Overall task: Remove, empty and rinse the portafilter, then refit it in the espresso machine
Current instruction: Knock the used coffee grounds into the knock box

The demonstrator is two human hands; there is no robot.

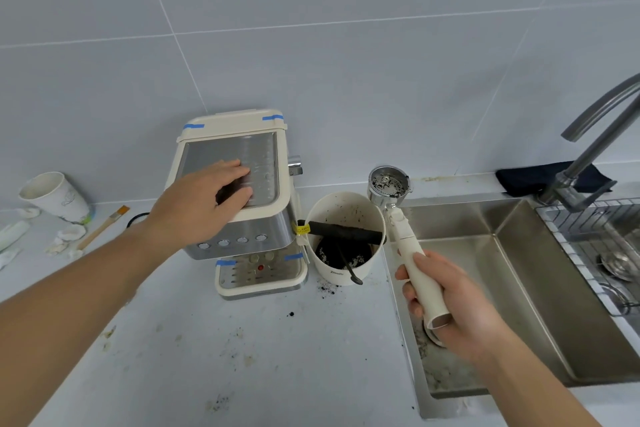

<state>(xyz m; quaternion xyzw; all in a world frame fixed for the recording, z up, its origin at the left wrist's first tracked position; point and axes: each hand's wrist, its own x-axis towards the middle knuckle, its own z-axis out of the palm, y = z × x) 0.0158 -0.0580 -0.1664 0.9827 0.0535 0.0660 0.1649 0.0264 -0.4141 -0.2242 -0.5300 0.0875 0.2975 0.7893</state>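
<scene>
My right hand [450,302] grips the cream handle of the portafilter [389,184]. Its steel basket faces up, flecked with dark coffee grounds, and hangs over the gap between the knock box [341,274] and the sink [512,305]. The cream knock box holds a black bar and a heap of spent grounds. My left hand [207,198] lies flat, fingers spread, on the metal top of the cream and steel espresso machine [242,229], which stands left of the knock box.
A grey tap [588,156] rises at the far right above a wire rack with utensils [609,253]. A dark cloth [526,177] lies behind the sink. A paper cup [55,198], a brush [104,227] and crumpled tissues sit far left. Loose grounds dot the counter.
</scene>
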